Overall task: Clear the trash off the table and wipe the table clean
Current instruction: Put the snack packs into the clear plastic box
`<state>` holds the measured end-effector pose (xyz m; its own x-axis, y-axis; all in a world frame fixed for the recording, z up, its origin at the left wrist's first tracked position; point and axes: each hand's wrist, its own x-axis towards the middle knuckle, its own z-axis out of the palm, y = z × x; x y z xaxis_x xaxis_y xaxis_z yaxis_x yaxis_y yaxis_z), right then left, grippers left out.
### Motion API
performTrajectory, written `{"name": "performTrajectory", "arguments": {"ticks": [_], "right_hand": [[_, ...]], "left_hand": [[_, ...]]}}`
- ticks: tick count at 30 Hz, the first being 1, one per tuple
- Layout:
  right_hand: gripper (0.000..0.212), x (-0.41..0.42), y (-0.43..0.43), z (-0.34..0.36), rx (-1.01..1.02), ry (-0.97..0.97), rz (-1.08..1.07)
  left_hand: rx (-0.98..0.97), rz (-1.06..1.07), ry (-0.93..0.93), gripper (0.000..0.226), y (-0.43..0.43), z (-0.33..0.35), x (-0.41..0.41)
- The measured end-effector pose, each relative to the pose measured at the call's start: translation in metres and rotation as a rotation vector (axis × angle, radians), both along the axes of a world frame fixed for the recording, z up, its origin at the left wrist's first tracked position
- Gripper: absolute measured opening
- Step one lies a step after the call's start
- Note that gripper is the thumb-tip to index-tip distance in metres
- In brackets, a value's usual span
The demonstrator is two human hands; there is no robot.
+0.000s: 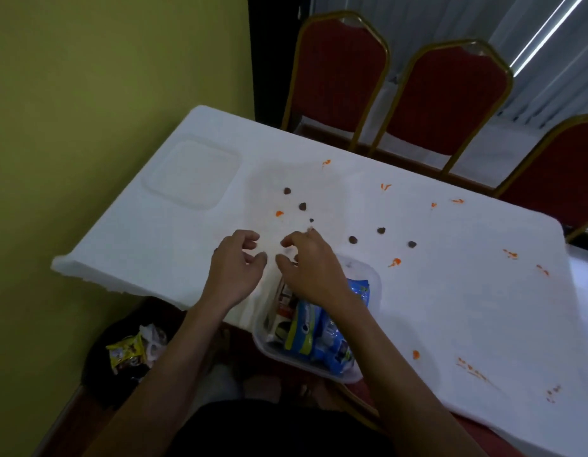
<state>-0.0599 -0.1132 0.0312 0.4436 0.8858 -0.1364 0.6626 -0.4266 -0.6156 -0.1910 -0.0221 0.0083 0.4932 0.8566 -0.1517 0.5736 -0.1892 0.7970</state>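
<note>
Surface (451, 291): white, rectangular, set against a yellow-green wall.

Three red chairs (338, 77) with gold frames stand along the surface's far side, well beyond the tray.

One black bin (98, 357) sits on the floor left of the tray, below the surface edge. It holds one yellow wrapper (126, 352) and some white waste.

One clear plastic lid (190, 173) lies flat on the surface, far and left of the tray.

One white tray (373, 275) overhangs the near edge of the surface. It contains several blue wrappers (302, 328) and other packets; the exact count cannot be made out.

One white sheet (250, 311) drapes over the near edge, touching the tray's left side.

Left hand (235, 268): forearm extended forward, hand just left of the tray's far corner, fingers curled, thumb and forefinger parted. Right hand (310, 268): forearm crosses above the tray, hand over its far rim, fingers hooked downward. The two hands face each other, close but not touching. Whether either grip is closed on anything cannot be told, as the material beneath them is white on white.

Six dark brown lumps (302, 205) are scattered on the surface beyond the tray.

About eleven orange smears (394, 262) lie beyond and right of the tray, some merging together.
</note>
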Motion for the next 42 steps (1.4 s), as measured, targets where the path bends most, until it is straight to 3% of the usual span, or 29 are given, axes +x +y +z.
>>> {"name": "performTrajectory", "arguments": {"ticks": [9,14,19,24,29,33,38,42], "right_hand": [[0.036,-0.036,0.125,-0.012,-0.106,0.107,-0.010],[0.036,-0.053,0.171,-0.015,-0.092,0.168,-0.118],[0.035,-0.058,0.180,-0.015,-0.097,0.209,-0.244],[0.034,-0.059,0.166,-0.010,-0.105,0.262,-0.394],[0.030,-0.062,0.153,-0.013,-0.125,0.329,-0.510],[0.029,-0.070,0.155,-0.015,-0.132,0.371,-0.508],[0.026,-0.080,0.163,-0.015,-0.097,0.430,-0.481],[0.025,-0.088,0.172,-0.011,-0.076,0.477,-0.403]], "left_hand": [[-0.042,-0.001,0.056,0.033,0.129,-0.023,-0.026],[0.003,-0.008,0.131,0.036,0.197,-0.046,-0.028],[0.113,-0.133,0.143,0.038,0.239,-0.065,-0.005],[0.056,-0.291,0.349,0.051,0.254,-0.099,0.012],[0.216,-0.350,0.425,0.025,0.261,-0.113,0.013],[0.274,-0.255,0.300,0.018,0.258,-0.090,0.017],[0.306,0.034,-0.033,0.018,0.257,-0.031,-0.008],[0.105,0.223,-0.307,0.020,0.245,0.007,-0.037]]}}
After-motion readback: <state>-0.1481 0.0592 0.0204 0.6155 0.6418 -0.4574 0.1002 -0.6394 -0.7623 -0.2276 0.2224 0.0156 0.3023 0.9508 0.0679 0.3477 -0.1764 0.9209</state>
